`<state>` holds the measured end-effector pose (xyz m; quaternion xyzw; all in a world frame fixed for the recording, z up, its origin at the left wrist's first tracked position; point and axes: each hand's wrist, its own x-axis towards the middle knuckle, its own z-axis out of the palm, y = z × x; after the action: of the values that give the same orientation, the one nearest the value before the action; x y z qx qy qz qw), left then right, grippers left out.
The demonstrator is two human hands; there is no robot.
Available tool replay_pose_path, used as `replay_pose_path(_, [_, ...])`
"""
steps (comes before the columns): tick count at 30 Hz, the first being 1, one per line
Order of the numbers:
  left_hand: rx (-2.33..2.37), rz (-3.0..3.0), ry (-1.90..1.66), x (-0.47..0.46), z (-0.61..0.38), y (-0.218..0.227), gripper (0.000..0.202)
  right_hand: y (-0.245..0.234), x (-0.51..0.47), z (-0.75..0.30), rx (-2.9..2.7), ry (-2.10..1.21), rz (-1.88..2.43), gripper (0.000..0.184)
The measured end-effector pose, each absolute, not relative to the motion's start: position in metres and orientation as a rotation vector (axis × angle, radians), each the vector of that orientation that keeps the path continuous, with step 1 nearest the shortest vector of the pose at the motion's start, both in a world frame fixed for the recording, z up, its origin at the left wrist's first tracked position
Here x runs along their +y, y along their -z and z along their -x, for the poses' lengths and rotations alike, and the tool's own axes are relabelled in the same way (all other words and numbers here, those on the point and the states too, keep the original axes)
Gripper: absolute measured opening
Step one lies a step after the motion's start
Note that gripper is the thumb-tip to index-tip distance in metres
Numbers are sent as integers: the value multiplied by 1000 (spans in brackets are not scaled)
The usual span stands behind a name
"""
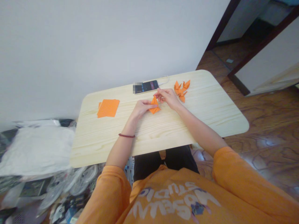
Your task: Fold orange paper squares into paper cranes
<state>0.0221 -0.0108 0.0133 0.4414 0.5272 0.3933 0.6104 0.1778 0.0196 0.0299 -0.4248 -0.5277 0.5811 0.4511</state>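
Note:
A folded piece of orange origami paper (154, 105) stands on the pale wooden table (201, 107), pinched between both my hands. My left hand (141, 109) holds its lower left side, and my right hand (167, 98) grips its upper tip with the fingertips. A stack of orange paper squares (107, 108) lies to the left of my left hand. Just past my right hand sits a small cluster of folded orange paper cranes (181, 90). A dark red bead bracelet (126, 135) circles my left wrist.
A smartphone (146, 87) lies at the table's far edge, with a white cable (165, 80) running from it. A white wall (93, 46) rises behind the table. Plastic bags and a white bundle (37, 151) sit low at left; a wooden floor (263, 124) and doorway lie right.

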Motion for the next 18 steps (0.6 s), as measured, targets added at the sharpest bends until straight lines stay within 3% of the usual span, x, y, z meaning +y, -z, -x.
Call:
replay_pose_path(10, [1214, -988, -937, -10, -22, -12, 29, -26, 20, -180, -1432, -1319, 1107, 18])
replay_pose_path(18, [1217, -969, -956, -10, -24, -15, 31, -26, 20, -178, -1422, -1293, 1114, 23])
